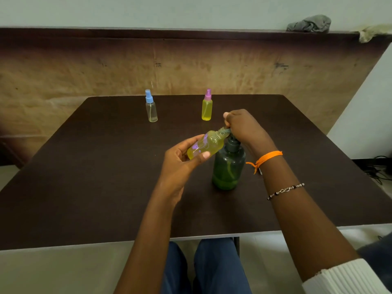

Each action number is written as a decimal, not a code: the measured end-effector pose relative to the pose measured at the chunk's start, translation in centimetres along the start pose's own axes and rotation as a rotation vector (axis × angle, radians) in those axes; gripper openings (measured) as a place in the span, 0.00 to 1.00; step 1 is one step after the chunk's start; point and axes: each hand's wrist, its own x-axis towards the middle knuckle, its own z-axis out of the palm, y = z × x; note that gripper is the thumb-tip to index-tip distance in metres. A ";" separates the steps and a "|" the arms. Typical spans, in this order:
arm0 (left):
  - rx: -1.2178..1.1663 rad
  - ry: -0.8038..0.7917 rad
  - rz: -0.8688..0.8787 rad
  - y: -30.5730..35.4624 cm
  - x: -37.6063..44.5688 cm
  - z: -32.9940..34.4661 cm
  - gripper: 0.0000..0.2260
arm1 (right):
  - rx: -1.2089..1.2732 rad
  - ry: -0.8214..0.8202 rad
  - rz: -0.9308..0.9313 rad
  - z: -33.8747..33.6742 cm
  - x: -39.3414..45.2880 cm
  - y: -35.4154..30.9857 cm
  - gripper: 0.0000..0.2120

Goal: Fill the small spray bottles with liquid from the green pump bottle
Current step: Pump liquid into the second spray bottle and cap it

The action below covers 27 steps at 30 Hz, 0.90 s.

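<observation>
A dark brown table [84, 177] is set against a worn tan panel with a dark ledge, on which a grey cloth [309, 23] is seen at about one o'clock. Near the table's centre the green pump bottle [228, 166] stands upright, with liquid left only in its lower part. Its pump head is covered by the right hand [244, 128], whose fingers are curled down over it; whether the head is being pressed cannot be told. An uncapped spray bottle [206, 144], tilted with its mouth at the spout, is held between thumb and fingers of the left hand [180, 164]; it appears largely filled with yellow liquid.

At twelve o'clock from the pump bottle, a pink-capped spray bottle [207, 106] stands capped and full of yellow liquid, so it is judged done. At eleven o'clock, well apart from it, a blue-capped spray bottle [151, 107] stands capped and nearly empty, so it is judged still to be filled. The held bottle's cap is not seen.

Purple marks are visible on the held bottle, but nothing can be read; no brand or label is legible anywhere.
</observation>
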 end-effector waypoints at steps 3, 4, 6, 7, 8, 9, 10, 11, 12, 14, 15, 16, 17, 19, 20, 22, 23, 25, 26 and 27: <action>0.007 -0.002 -0.001 0.1 -0.1 0.0 0.17 | 0.101 0.011 -0.018 0.1 -0.2 0.1 0.21; 0.007 -0.001 -0.001 0.1 -0.2 0.0 0.17 | 0.130 0.014 -0.029 0.2 -0.3 0.2 0.21; 0.009 -0.003 0.001 0.2 -0.2 0.0 0.16 | 0.190 0.028 -0.050 0.3 -0.3 0.3 0.21; 0.009 -0.003 0.004 0.2 -0.1 0.0 0.16 | 0.223 0.035 -0.059 0.4 -0.2 0.3 0.21; 0.007 -0.005 0.005 0.2 -0.1 0.0 0.16 | 0.261 0.038 -0.067 0.4 -0.2 0.3 0.21; 0.001 -0.008 0.004 0.2 -0.1 -0.1 0.16 | 0.302 0.033 -0.072 0.5 -0.2 0.3 0.21; -0.005 -0.010 0.002 0.2 0.0 -0.1 0.16 | 0.341 0.022 -0.076 0.5 -0.2 0.3 0.21; -0.007 -0.012 0.001 0.2 0.0 -0.1 0.16 | 0.379 0.005 -0.078 0.5 -0.2 0.3 0.21; -0.005 -0.014 0.000 0.2 0.0 -0.1 0.16 | 0.428 -0.019 -0.077 0.5 -0.4 0.4 0.21; 0.003 -0.022 -0.001 0.2 0.0 -0.2 0.16 | 0.602 -0.094 -0.054 0.3 -0.7 0.3 0.20; 0.005 -0.023 -0.004 0.2 0.0 -0.2 0.16 | 0.713 -0.130 -0.030 0.1 -1.0 0.3 0.19; 0.004 -0.022 -0.008 0.2 0.0 -0.2 0.16 | 0.803 -0.149 -0.016 -0.1 -1.3 0.4 0.19; 0.003 -0.019 -0.012 0.1 0.0 -0.2 0.16 | 0.851 -0.147 -0.019 -0.3 -1.4 0.6 0.20; -0.002 -0.013 -0.015 0.2 -0.1 -0.3 0.16 | 0.838 -0.104 -0.053 -0.5 -1.8 1.2 0.21; -0.003 -0.012 -0.015 0.2 -0.1 -0.3 0.16 | 0.808 -0.074 -0.066 -0.6 -2.0 1.6 0.22; -0.001 -0.006 -0.016 0.2 -0.2 -0.3 0.16 | 0.745 -0.013 -0.078 -0.4 -2.8 2.2 0.23; 0.000 -0.004 -0.018 0.2 -0.2 -0.3 0.16 | 0.720 0.010 -0.091 -0.2 -3.3 2.5 0.23; 0.001 -0.002 -0.020 0.2 -0.3 -0.2 0.15 | 0.722 0.038 -0.131 0.4 -4.2 2.7 0.23; 0.001 -0.004 -0.019 0.2 -0.3 -0.2 0.16 | 0.750 0.041 -0.144 0.8 -4.6 2.6 0.24; 0.001 -0.007 -0.019 0.3 -0.3 -0.2 0.16 | 0.785 0.037 -0.149 1.2 -4.8 2.6 0.24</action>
